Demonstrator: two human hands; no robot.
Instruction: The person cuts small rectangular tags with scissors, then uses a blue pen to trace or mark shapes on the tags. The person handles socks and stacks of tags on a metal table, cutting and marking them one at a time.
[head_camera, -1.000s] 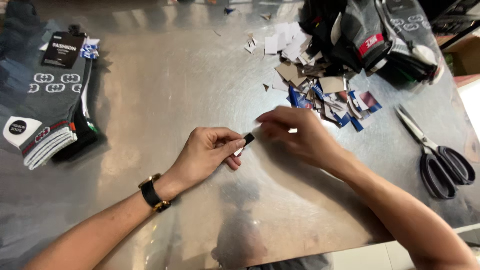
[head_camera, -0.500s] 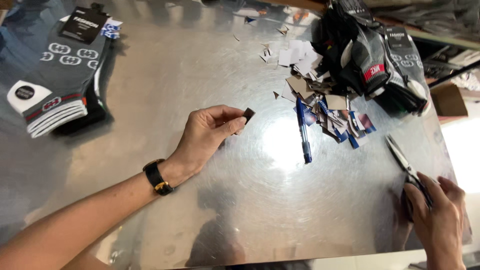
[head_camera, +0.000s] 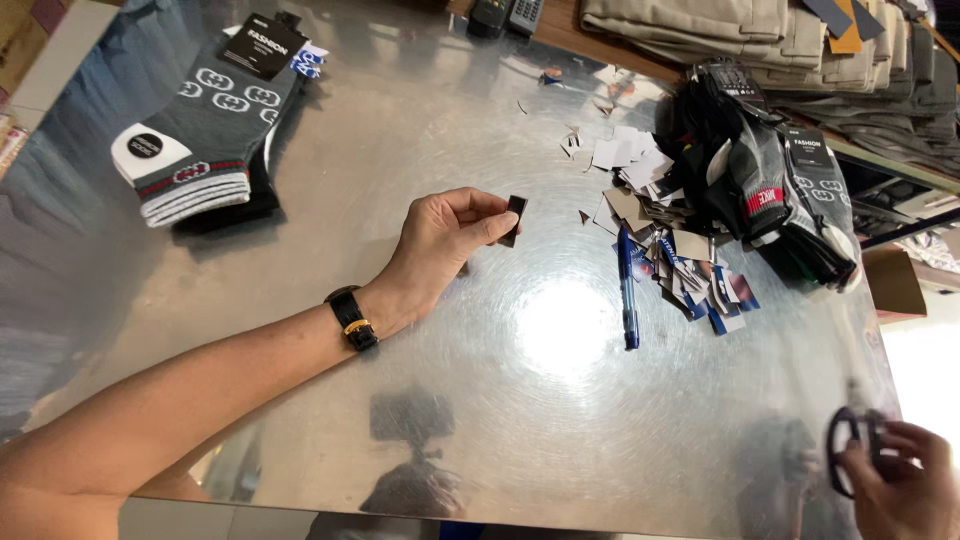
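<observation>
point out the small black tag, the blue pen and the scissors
small black tag (head_camera: 515, 217), head view, on its dark face.
blue pen (head_camera: 628, 290), head view, mid-barrel.
scissors (head_camera: 846, 452), head view, on the black handle loop.

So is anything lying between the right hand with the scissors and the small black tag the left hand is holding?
Nothing visible: bare table runs from the right hand to the tag. The pen lies just beside that line.

A small black rectangular tag (head_camera: 514, 216) sits pinched at the left hand (head_camera: 440, 245) fingertips. Well left of them, a black card label (head_camera: 263, 45) tops grey socks (head_camera: 205, 130), which bear a round black sticker (head_camera: 146, 146). Right of the fingertips lie cut white and blue label scraps (head_camera: 680, 260).
</observation>
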